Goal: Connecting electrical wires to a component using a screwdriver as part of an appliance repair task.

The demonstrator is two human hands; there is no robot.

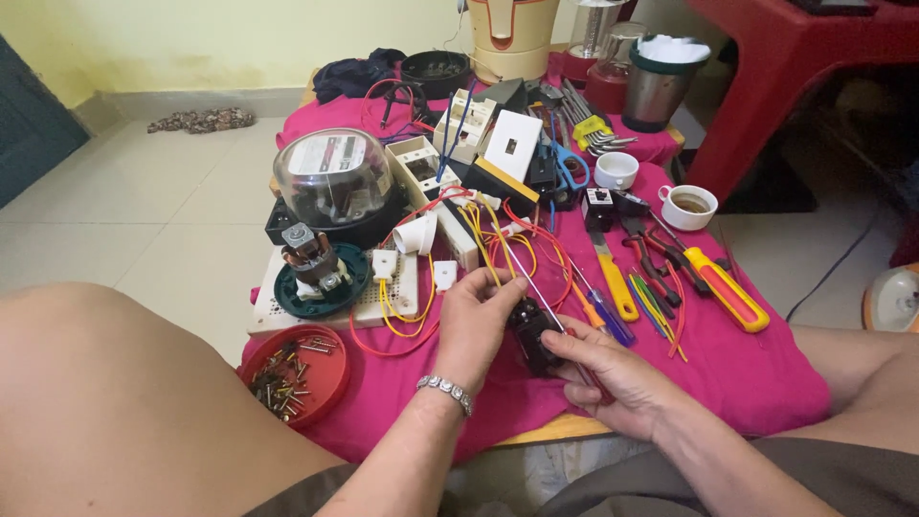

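My left hand (475,319) grips a small black electrical part (532,332) from its left side, with yellow and red wires (498,251) rising from it. My right hand (613,375) holds a thin red-handled screwdriver (536,287), its shaft slanting up and left over the black part. A silver bracelet circles my left wrist. Both hands work low over a pink cloth (756,369) covering a small table.
A red lid of screws (295,375) lies at the left. Behind are a glass-domed meter (333,177), a white board with a green round part (319,278), switch boxes (469,129), pliers and screwdrivers (708,278), two cups (687,206), and jars at the back.
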